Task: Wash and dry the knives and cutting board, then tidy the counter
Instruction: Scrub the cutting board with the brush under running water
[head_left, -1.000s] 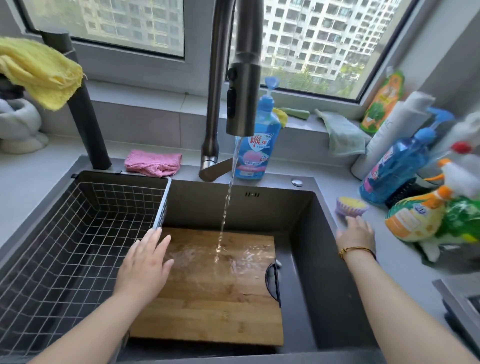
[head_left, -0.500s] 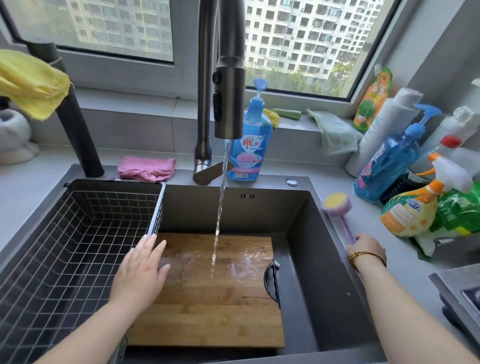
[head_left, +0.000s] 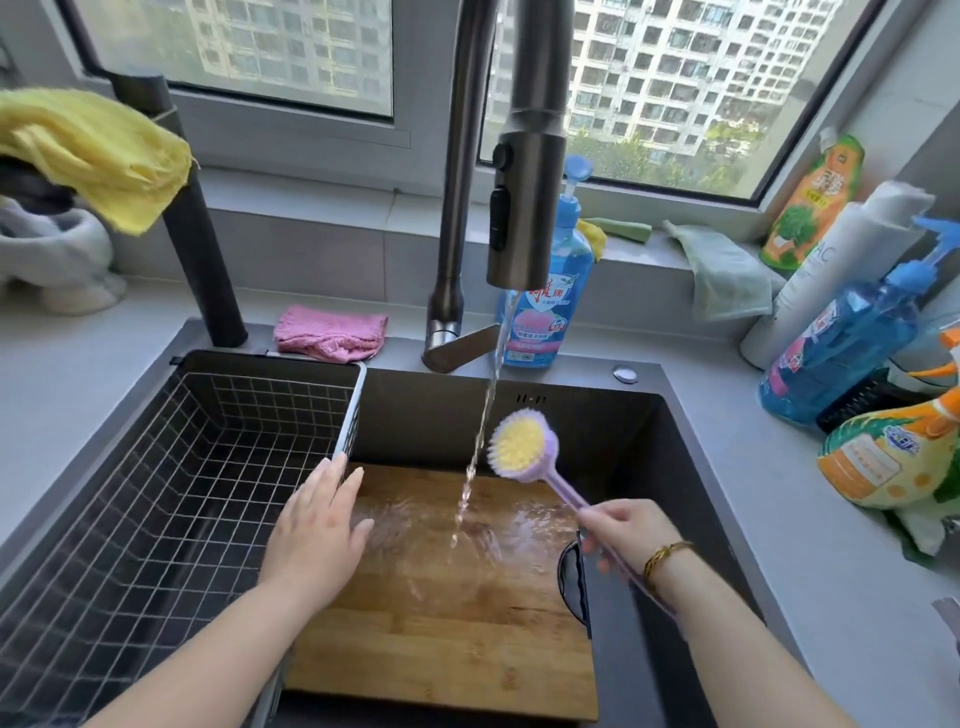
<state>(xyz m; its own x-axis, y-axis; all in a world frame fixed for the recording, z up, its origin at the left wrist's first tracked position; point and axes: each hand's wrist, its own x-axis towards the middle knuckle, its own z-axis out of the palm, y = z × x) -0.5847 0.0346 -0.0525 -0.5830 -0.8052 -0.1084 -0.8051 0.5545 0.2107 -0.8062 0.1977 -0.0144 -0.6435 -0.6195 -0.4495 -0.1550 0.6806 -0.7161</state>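
Note:
A wooden cutting board (head_left: 441, 639) lies flat in the dark sink (head_left: 639, 431), wet under a thin stream from the tall faucet (head_left: 524, 208). My left hand (head_left: 317, 525) rests flat with straight fingers on the board's left far corner. My right hand (head_left: 626, 530) grips the lilac handle of a dish brush (head_left: 519, 441). The brush's yellow bristle head is raised above the board, just right of the stream. A black handle loop (head_left: 571, 582) sits on the board's right edge. No knives are in view.
A wire basket (head_left: 171, 478) fills the sink's left half. A pink cloth (head_left: 330, 332) and a blue soap bottle (head_left: 545, 312) stand behind the sink. Spray and detergent bottles (head_left: 841, 338) crowd the right counter. A yellow cloth (head_left: 98, 150) hangs at the left.
My right hand has picked the brush up from the right counter and brought it left over the sink, beside the stream. My left hand has stayed on the board.

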